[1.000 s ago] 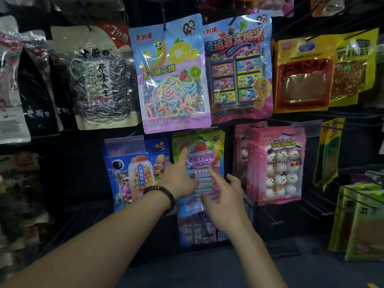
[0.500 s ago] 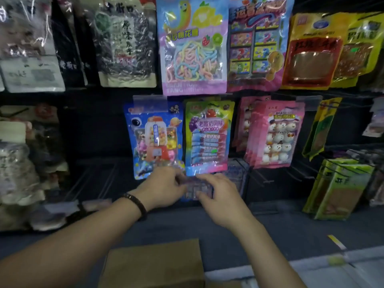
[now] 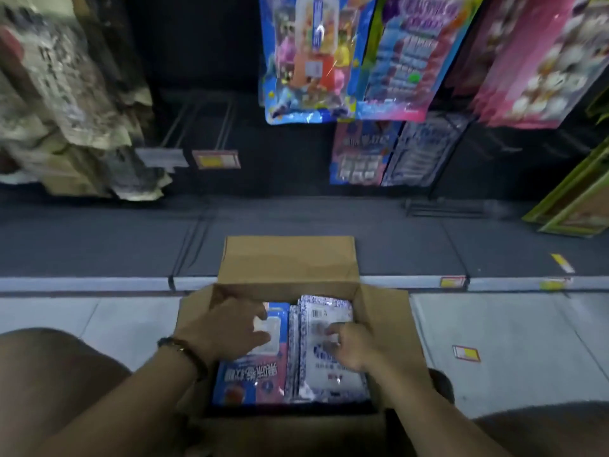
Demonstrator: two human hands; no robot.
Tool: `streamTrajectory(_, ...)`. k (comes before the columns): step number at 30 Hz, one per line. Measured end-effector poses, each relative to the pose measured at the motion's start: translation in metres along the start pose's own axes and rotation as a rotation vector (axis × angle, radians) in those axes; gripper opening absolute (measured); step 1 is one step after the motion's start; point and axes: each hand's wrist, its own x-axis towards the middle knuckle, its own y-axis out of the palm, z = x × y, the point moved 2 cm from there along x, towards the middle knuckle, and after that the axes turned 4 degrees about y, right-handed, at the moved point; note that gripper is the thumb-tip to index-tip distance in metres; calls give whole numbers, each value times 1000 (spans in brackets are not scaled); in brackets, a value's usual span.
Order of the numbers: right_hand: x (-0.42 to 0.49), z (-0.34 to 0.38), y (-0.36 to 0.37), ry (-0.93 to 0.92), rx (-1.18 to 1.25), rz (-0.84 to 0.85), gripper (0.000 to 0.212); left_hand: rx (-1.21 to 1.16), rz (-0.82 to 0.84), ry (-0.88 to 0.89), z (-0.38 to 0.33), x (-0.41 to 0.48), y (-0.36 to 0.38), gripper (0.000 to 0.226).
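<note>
An open cardboard box [image 3: 286, 258] stands on the floor between my knees, and both my hands are inside it. The box holds flat sweet packets: a blue and pink one [image 3: 250, 380] on the left and several white-backed ones [image 3: 329, 377] standing on edge on the right. My left hand [image 3: 227, 328], with a dark bead bracelet at the wrist, rests on top of the blue and pink packet with its fingers spread. My right hand [image 3: 356, 347] pinches the upper part of a white-backed packet with curled fingers.
Above the box, packets like those [image 3: 359, 153] hang on a low hook, with a blue toy-sweet bag [image 3: 306, 61] and pink bags [image 3: 543, 61] higher up. Bare wire hooks [image 3: 197, 123] with price tags [image 3: 216, 159] lie to the left, green packets [image 3: 580, 199] to the right.
My view has dropped from the hanging display to the floor. Both hands have come down from the low hook into the open box, where they touch the packets.
</note>
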Motion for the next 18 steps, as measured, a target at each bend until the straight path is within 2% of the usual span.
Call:
streamTrajectory(2,11,-12,26,67,-120,64,58,18,206,24,-6,4,10,60)
streamTrajectory(3,15,-16,38,87,-171,104,65,4,256,49,-10,6,10,60)
streamTrajectory(5,22,-14,59,100,-277,148,72,-23,259,65,-11,12,9,59)
streamTrajectory(9,29,15,80,46,-456,113,77,76,298,23,-2,15,10,64)
streamTrajectory(14,49,28,101,82,-630,126,99,78,268,25,0,24,0,63)
streamTrajectory(18,53,21,101,127,-664,159,86,56,245,74,-3,29,2,62)
